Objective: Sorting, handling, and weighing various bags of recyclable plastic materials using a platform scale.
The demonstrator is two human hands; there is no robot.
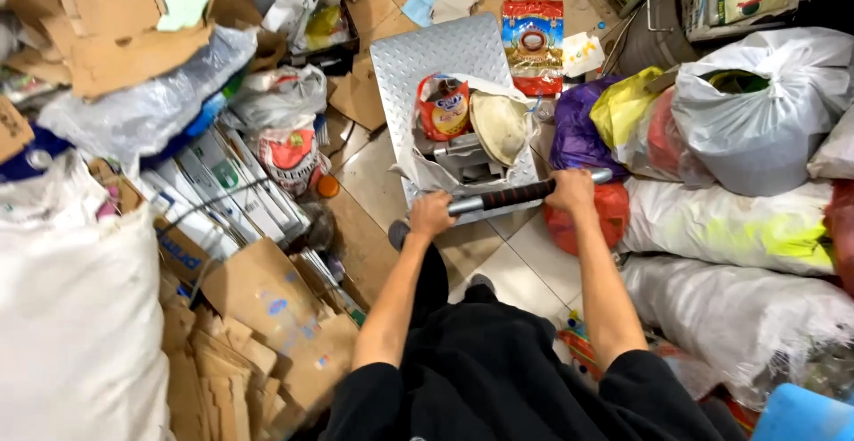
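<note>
Gripping cart handle (509,196), left hand (431,213) and right hand (571,191) clenched, white bag (427,169) aboard

One head-worn camera looks steeply down, close above the hands (498,201) and cluttered floor (525,258).

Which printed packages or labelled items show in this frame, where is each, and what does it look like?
Red-and-gold pouch: flat on the floor beyond the trolley platform.
Orange-red packet: upright in the white bag on the trolley.
White printed cartons: stacked flat at left.
Red-and-white printed bag: beside the cartons.
Left hand and right hand: on the trolley handle.
</note>
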